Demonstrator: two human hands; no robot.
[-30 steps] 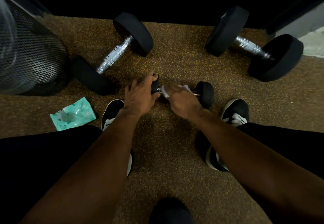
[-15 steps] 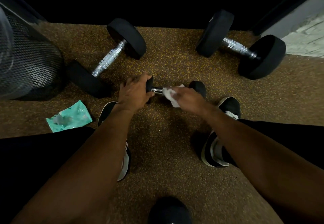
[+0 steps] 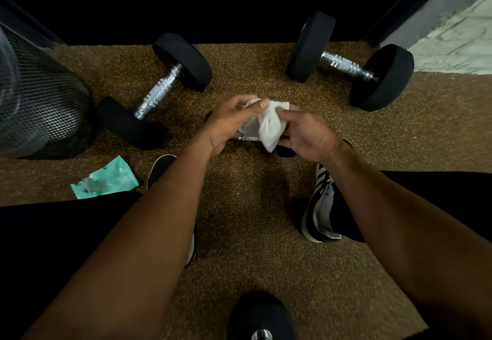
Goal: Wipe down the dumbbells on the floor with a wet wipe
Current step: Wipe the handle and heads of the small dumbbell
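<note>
Both hands on the white wipe (image 3: 266, 124) now: left hand (image 3: 231, 121) pinching its top edge, right hand (image 3: 303, 134) gripping the side, right above the small dumbbell (image 3: 249, 138) on the floor (image 3: 247, 206). Two bigger dumbbells (image 3: 159, 92) (image 3: 351, 65) lie beyond; a green packet (image 3: 106, 180) sits far left.

speckled floor (image 3: 247, 206) — 3 dumbbells on it, small one (image 3: 249, 138) mid, teal wipe pack (image 3: 105, 178) left, mesh bin (image 3: 40, 105).
</note>
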